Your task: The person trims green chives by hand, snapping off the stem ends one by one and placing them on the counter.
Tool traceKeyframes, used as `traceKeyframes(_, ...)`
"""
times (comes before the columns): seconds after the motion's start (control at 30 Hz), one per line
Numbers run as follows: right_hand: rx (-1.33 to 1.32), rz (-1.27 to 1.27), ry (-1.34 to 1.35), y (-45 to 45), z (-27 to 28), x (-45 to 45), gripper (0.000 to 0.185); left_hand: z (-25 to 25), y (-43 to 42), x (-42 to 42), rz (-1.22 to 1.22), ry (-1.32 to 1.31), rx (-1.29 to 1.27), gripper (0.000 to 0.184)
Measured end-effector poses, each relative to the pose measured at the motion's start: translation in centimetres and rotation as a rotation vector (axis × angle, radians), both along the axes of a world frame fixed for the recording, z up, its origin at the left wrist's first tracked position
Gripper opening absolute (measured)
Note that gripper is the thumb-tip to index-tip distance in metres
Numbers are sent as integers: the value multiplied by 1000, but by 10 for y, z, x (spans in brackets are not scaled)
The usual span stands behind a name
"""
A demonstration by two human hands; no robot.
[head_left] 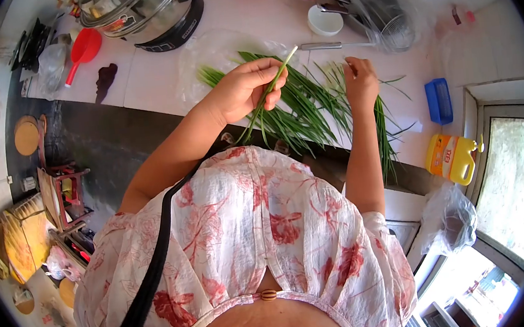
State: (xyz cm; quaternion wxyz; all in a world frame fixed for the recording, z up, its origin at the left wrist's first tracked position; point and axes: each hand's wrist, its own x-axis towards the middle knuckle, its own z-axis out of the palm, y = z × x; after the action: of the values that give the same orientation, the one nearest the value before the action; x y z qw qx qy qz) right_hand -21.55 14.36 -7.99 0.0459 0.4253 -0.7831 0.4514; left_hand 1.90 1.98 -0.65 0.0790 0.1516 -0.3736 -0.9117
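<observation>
My left hand (250,88) is closed around a few thin green stalks of garlic chives (279,75), their pale ends pointing up and to the right. The leaves of these stalks hang down past the wrist. Under and beside it, a loose pile of garlic chives (307,110) lies spread on the white counter, the tips hanging over the front edge. My right hand (360,80) is closed above the right part of the pile, fingers pressed together. What it pinches, if anything, is hidden. A clear plastic bag (193,54) lies behind the left end of the pile.
At the back left stands a steel pot (137,15) on a black base, near a red ladle (85,47). A white bowl (325,20) and a skimmer (395,32) lie behind the chives. To the right are a blue basket (438,101) and a yellow oil jug (451,156).
</observation>
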Motion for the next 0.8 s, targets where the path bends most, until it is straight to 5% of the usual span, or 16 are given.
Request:
traceKeyframes(0.07, 107, -37, 503, -2, 1, 3, 17, 1, 0, -1, -3, 9, 30, 17)
traceKeyframes(0.13, -78, 99, 212, -11, 12, 20, 21, 0, 0, -2, -7, 12, 22, 17)
traceKeyframes(0.2, -182, 319, -601, -16, 34, 55, 19, 0, 3, -4, -19, 9, 19, 17)
traceKeyframes(0.27, -267, 522, -733, -21, 53, 80, 17, 4, 5, -7, -2, -12, -29, 20)
traceKeyframes(0.3, -372, 575, -1028, -23, 69, 96, 15, 3, 4, -7, -6, -14, -32, 20)
traceKeyframes(0.4, -312, 563, -1150, -25, 76, 100, 15, -1, 4, -6, 2, -76, -170, 22)
traceKeyframes(0.5, -277, 449, -890, -27, 69, 100, 16, 4, 10, -7, 171, -151, -963, 28)
traceKeyframes(0.73, -284, 552, -712, -25, 79, 101, 13, 18, 12, -7, 174, -238, -1017, 17)
traceKeyframes(0.8, -281, 574, -714, -24, 74, 99, 12, 16, 9, -5, 102, -162, -858, 21)
